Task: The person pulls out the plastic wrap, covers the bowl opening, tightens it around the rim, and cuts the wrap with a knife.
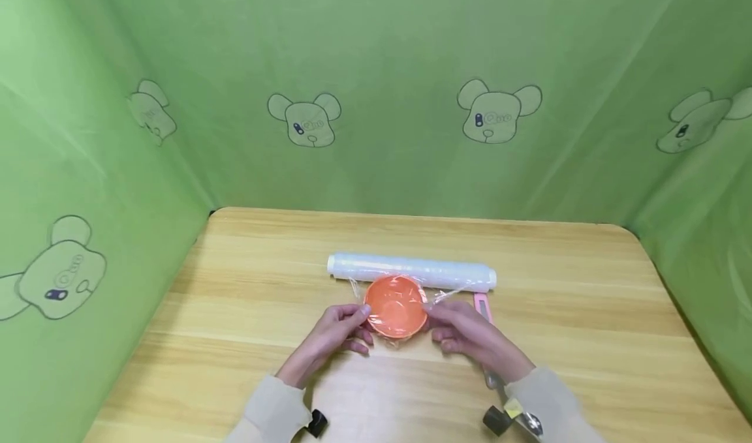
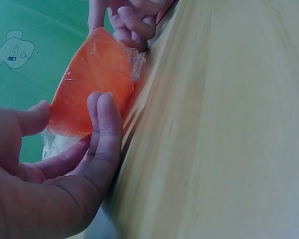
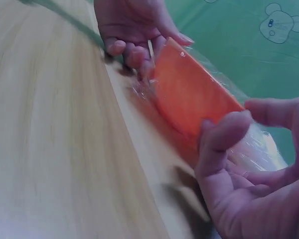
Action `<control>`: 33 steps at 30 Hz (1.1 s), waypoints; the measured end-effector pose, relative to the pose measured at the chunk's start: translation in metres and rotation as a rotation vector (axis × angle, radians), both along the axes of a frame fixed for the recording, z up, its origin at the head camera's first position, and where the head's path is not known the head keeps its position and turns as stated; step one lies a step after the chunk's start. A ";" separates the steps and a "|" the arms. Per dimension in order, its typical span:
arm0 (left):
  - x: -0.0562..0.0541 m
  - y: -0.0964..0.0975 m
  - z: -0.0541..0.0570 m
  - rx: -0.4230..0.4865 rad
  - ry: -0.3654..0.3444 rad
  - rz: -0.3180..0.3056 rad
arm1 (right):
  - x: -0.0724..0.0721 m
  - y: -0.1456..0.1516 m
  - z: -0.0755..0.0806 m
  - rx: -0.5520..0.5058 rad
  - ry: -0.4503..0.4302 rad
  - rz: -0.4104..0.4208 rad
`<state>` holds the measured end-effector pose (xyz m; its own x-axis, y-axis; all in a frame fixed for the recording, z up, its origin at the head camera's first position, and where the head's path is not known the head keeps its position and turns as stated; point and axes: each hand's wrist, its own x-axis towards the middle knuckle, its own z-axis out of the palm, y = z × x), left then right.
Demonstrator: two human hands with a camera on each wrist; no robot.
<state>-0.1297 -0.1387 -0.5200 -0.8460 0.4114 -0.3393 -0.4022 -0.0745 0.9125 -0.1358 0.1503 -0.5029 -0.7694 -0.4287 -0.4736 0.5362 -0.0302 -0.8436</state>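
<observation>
An orange bowl point(image 1: 396, 307) stands upright with clear plastic wrap point(image 1: 405, 288) stretched over its mouth. Loose wrap sticks out on both sides and bunches against the bowl's wall in the wrist views. My left hand point(image 1: 336, 331) holds the bowl's left side, thumb at the rim and fingers under the wall. On the opposite side my right hand point(image 1: 467, 333) grips the bowl, its thumb at the rim and curled fingers against the wall in the right wrist view. Part of the bowl's underside is hidden by the fingers.
Just behind the bowl lies a long roll of plastic wrap point(image 1: 411, 271). A pink-handled cutter point(image 1: 482, 305) lies partly under my right hand and arm. Green cloth walls point(image 1: 399, 169) with bear prints border the wooden table point(image 1: 587, 286) at the back and sides.
</observation>
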 end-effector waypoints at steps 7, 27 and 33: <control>0.011 -0.002 0.015 -0.166 0.174 0.091 | 0.018 0.049 0.035 0.284 0.289 0.010; 0.027 0.102 0.039 -1.366 0.633 0.137 | -0.045 0.087 0.033 0.881 0.883 0.066; 0.025 0.100 0.041 -1.323 0.715 0.192 | -0.043 0.100 0.026 0.846 0.919 0.124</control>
<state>-0.1042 -0.0388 -0.4792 -0.9917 0.0160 0.1275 0.0608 0.9326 0.3557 -0.1792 0.2501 -0.4772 -0.9369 -0.3455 0.0540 -0.2988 0.7107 -0.6369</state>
